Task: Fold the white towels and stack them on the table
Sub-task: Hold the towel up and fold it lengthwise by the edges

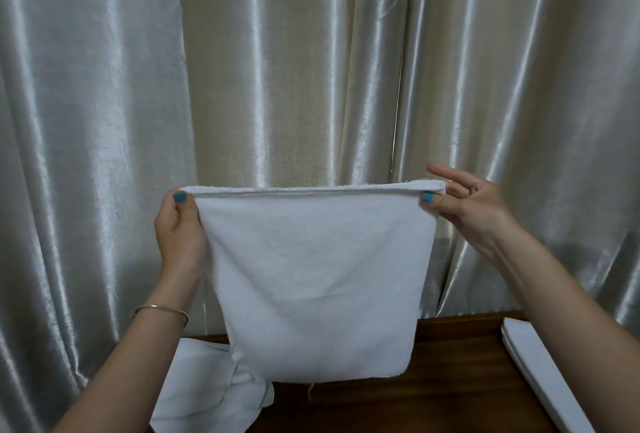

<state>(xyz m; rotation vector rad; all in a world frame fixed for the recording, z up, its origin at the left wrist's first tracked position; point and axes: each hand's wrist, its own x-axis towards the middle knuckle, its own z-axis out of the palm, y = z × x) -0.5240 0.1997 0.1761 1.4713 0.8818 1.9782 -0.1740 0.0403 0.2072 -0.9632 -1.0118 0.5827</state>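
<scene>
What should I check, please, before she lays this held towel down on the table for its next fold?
1. Left hand pinches the top left corner of the held towel: ok.
2. Right hand pinches the top right corner between thumb and a finger, other fingers spread: ok.
3. Top edge taut and level, layers aligned: ok.
4. Bottom edge clear of the table: cannot tell; it hangs in front of it.
5. Bare wood available between the loose towels on the left and the folded stack on the right: ok.
6. Folded stack tidy: cannot tell, since it is partly hidden by the right arm and cut off by the frame.
</scene>
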